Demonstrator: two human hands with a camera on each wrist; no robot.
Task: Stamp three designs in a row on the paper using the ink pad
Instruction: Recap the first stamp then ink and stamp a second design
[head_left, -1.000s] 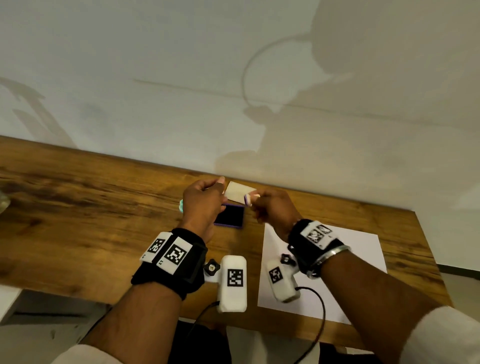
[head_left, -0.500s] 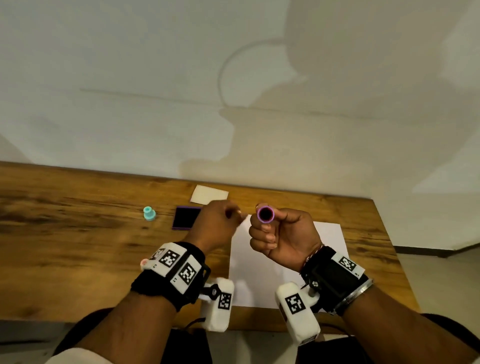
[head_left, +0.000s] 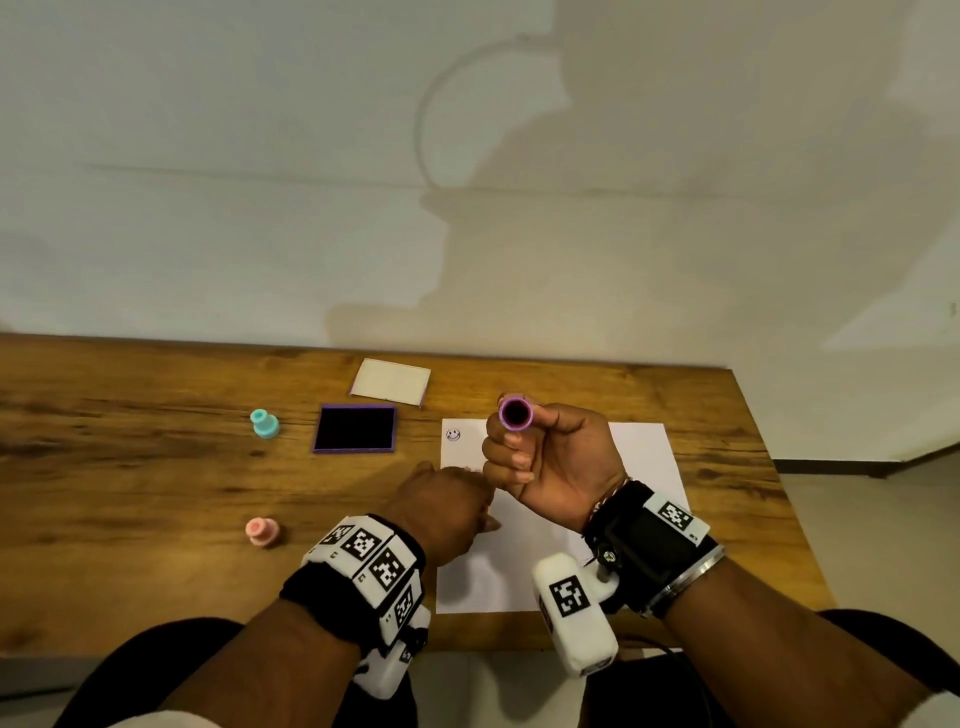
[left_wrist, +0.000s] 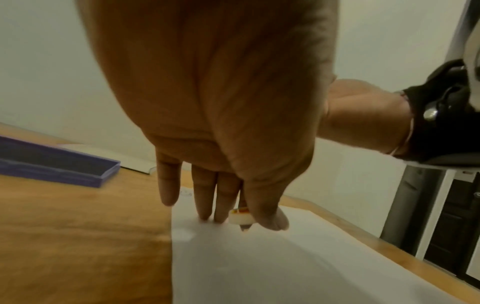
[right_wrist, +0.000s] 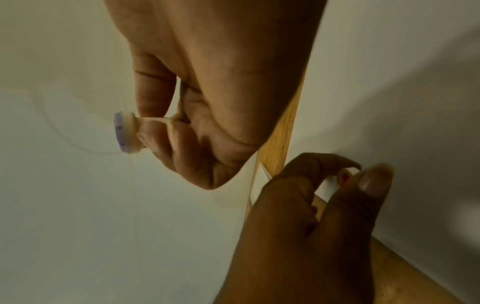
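Observation:
My right hand (head_left: 540, 452) grips a purple round stamp (head_left: 515, 413) and holds it above the white paper (head_left: 644, 467) with its dark face turned up towards me. In the right wrist view the stamp (right_wrist: 126, 132) sticks out from the curled fingers. My left hand (head_left: 452, 504) is low over the paper's left edge and pinches a small white cap (left_wrist: 241, 216) with a red mark between thumb and finger. One smiley print (head_left: 453, 434) sits at the paper's top left corner. The open ink pad (head_left: 355, 428) lies left of the paper.
The ink pad's pale lid (head_left: 390, 381) lies behind the pad. A teal stamp (head_left: 265, 423) stands left of the pad and a pink stamp (head_left: 262, 531) nearer the wooden table's (head_left: 130, 493) front edge. A wall runs behind the table.
My left hand has separated from the right and dropped to the paper with the white cap. My right hand turned the purple stamp face up and keeps it raised.

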